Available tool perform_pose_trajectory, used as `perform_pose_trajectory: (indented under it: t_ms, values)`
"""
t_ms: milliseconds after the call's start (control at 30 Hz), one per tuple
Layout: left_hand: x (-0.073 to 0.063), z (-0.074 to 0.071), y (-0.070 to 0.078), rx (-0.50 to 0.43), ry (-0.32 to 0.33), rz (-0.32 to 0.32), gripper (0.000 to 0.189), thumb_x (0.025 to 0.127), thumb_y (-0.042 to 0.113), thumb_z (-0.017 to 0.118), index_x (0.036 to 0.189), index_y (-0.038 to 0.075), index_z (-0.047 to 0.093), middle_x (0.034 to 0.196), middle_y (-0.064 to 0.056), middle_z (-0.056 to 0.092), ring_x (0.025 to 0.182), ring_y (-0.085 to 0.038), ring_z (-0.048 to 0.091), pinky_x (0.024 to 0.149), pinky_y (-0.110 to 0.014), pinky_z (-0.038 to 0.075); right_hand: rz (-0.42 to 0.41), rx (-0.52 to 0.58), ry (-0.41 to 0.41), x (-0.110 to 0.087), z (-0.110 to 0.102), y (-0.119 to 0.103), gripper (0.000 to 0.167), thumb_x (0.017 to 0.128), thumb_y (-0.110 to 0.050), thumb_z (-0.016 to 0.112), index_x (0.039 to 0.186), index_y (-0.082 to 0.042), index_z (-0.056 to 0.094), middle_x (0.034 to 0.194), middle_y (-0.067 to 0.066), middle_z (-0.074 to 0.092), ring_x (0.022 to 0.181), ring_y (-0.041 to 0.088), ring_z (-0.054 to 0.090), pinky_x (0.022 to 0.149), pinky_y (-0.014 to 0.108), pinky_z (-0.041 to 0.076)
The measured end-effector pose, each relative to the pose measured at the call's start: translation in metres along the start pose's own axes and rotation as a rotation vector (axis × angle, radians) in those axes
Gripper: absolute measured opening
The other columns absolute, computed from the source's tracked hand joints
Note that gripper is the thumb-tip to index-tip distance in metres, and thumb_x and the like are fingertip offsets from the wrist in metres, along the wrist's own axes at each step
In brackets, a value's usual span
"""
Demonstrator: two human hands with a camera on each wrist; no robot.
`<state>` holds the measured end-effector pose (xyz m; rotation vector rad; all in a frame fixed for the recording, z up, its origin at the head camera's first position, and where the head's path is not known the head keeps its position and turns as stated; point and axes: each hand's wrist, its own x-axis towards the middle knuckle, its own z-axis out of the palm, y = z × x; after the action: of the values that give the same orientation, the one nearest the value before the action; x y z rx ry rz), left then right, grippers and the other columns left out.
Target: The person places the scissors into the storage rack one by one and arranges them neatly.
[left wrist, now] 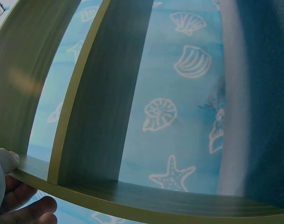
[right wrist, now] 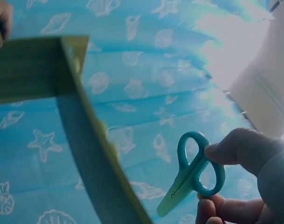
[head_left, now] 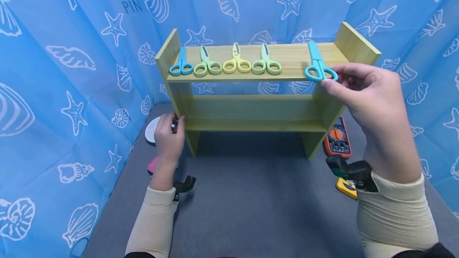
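My right hand [head_left: 373, 86] pinches the handle ring of a pair of teal scissors [head_left: 316, 61] at the right end of a wooden shelf's top board [head_left: 290, 53]. In the right wrist view these scissors [right wrist: 190, 170] appear apart from the board, blades pointing down-left. On the top board, left to right, lie blue scissors [head_left: 181, 63], green scissors [head_left: 206, 63], yellow scissors [head_left: 236, 59] and more green scissors [head_left: 265, 61]. My left hand [head_left: 168, 136] grips the edge of the shelf's left side panel [left wrist: 86, 198], thumb on one face and fingers on the other.
A white round object [head_left: 152, 129] and a pink object [head_left: 152, 165] sit left of the shelf. On the right are an orange-and-black multimeter [head_left: 337, 138] and a yellow object [head_left: 346, 187]. A blue shell-patterned curtain [head_left: 89, 102] surrounds the grey table [head_left: 258, 206].
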<state>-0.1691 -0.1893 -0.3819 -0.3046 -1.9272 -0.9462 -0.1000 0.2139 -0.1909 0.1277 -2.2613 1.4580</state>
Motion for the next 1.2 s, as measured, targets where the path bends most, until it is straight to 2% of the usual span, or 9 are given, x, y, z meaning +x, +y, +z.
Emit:
perform_pose_trajectory:
  t_ms: [100, 233, 400, 567, 633, 733, 867, 1067, 1200]
  values:
    - [-0.001, 0.001, 0.000, -0.001, -0.001, 0.006, 0.016, 0.098, 0.007, 0.069, 0.096, -0.008, 0.065, 0.087, -0.020, 0.062, 0.073, -0.034, 0.061, 0.057, -0.047, 0.052, 0.063, -0.084, -0.060, 0.021, 0.006, -0.001, 0.035, 0.089, -0.022, 0.082, 0.117, -0.003, 0.074, 0.081, -0.009, 0.065, 0.075, 0.012, 0.051, 0.057, 0.017, 0.043]
    - [-0.002, 0.002, -0.001, 0.006, -0.002, 0.014, 0.015, 0.098, 0.007, 0.069, 0.095, -0.007, 0.066, 0.086, -0.020, 0.061, 0.072, -0.033, 0.061, 0.058, -0.039, 0.050, 0.081, -0.222, -0.136, 0.037, 0.013, -0.003, 0.044, 0.091, -0.034, 0.080, 0.120, -0.002, 0.073, 0.081, -0.010, 0.063, 0.072, 0.011, 0.048, 0.055, 0.020, 0.040]
    - [-0.002, 0.001, -0.002, 0.013, 0.002, 0.003, 0.015, 0.098, 0.007, 0.069, 0.096, -0.007, 0.067, 0.086, -0.019, 0.062, 0.073, -0.033, 0.063, 0.058, -0.038, 0.051, 0.035, -0.403, -0.200, 0.046, 0.019, -0.007, 0.047, 0.093, -0.038, 0.076, 0.123, -0.002, 0.073, 0.090, -0.002, 0.065, 0.075, 0.012, 0.051, 0.056, 0.021, 0.040]
    - [-0.001, -0.002, -0.001, 0.020, 0.000, 0.001, 0.017, 0.098, 0.008, 0.069, 0.096, -0.008, 0.066, 0.087, -0.020, 0.062, 0.075, -0.035, 0.062, 0.058, -0.041, 0.052, -0.031, -0.557, -0.263, 0.053, 0.023, -0.012, 0.051, 0.096, -0.039, 0.068, 0.130, -0.001, 0.070, 0.102, 0.013, 0.069, 0.083, 0.022, 0.052, 0.059, 0.030, 0.038]
    - [-0.001, -0.002, -0.001, 0.022, -0.002, -0.001, 0.017, 0.099, 0.009, 0.069, 0.097, -0.008, 0.066, 0.087, -0.020, 0.062, 0.075, -0.035, 0.062, 0.059, -0.040, 0.052, -0.046, -0.588, -0.275, 0.053, 0.024, -0.014, 0.052, 0.096, -0.040, 0.066, 0.130, -0.001, 0.069, 0.103, 0.016, 0.070, 0.083, 0.026, 0.051, 0.060, 0.034, 0.037]
    - [-0.001, -0.003, -0.002, 0.025, -0.001, -0.004, 0.016, 0.099, 0.008, 0.069, 0.097, -0.007, 0.067, 0.086, -0.019, 0.062, 0.074, -0.035, 0.063, 0.058, -0.038, 0.051, -0.051, -0.568, -0.281, 0.051, 0.023, -0.013, 0.054, 0.096, -0.040, 0.066, 0.133, -0.001, 0.067, 0.108, 0.017, 0.068, 0.090, 0.029, 0.051, 0.065, 0.037, 0.038]
    - [-0.001, -0.004, -0.002, 0.036, -0.011, -0.008, 0.017, 0.099, 0.009, 0.069, 0.096, -0.008, 0.067, 0.086, -0.019, 0.062, 0.073, -0.032, 0.062, 0.058, -0.042, 0.052, -0.110, -0.501, -0.218, 0.039, 0.021, -0.008, 0.050, 0.096, -0.036, 0.070, 0.133, -0.002, 0.067, 0.112, 0.017, 0.063, 0.092, 0.028, 0.048, 0.070, 0.036, 0.036]
    - [-0.001, -0.009, -0.001, 0.078, -0.043, -0.002, 0.019, 0.099, 0.012, 0.069, 0.097, -0.007, 0.067, 0.089, -0.019, 0.063, 0.073, -0.032, 0.062, 0.059, -0.044, 0.054, -0.294, -0.388, 0.024, 0.003, 0.020, 0.009, 0.040, 0.088, -0.018, 0.080, 0.126, -0.005, 0.073, 0.103, 0.007, 0.063, 0.085, 0.012, 0.048, 0.072, 0.022, 0.036]
    - [0.000, -0.014, 0.002, 0.132, -0.066, 0.024, 0.018, 0.098, 0.012, 0.070, 0.096, -0.006, 0.066, 0.089, -0.020, 0.062, 0.074, -0.036, 0.062, 0.063, -0.045, 0.052, -0.383, -0.284, 0.118, -0.019, 0.019, 0.023, 0.039, 0.081, -0.004, 0.083, 0.119, -0.002, 0.075, 0.099, -0.002, 0.062, 0.084, 0.002, 0.049, 0.073, 0.015, 0.039]
